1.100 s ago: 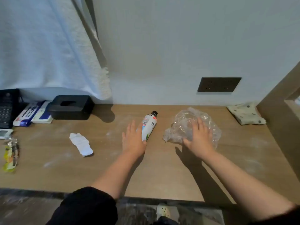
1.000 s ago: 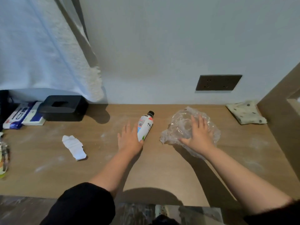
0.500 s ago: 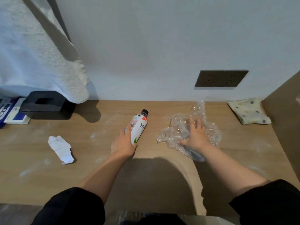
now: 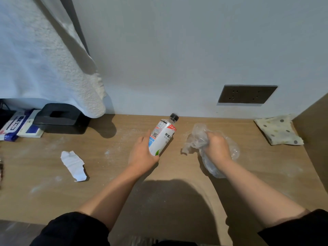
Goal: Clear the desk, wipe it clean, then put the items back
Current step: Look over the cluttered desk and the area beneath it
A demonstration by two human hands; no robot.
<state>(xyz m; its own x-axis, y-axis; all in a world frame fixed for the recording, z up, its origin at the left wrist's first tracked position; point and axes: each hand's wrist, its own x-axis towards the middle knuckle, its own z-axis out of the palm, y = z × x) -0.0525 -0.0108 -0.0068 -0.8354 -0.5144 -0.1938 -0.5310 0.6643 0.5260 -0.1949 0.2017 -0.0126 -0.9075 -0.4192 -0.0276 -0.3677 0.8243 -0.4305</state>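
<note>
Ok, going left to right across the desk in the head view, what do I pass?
First the packets → crumpled paper → left hand gripping the bottle → plastic bag clutched by the right hand → spotted cloth.

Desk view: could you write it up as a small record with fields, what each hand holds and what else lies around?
Left hand: grips bottle near its base
Right hand: clutches crumpled plastic bag
Desk: wooden, dusted with white powder
Left of hands: torn paper scrap; black tissue box at the back
Right corner: spotted cloth
Wall: dark socket plate; white towel hanging at left
</note>
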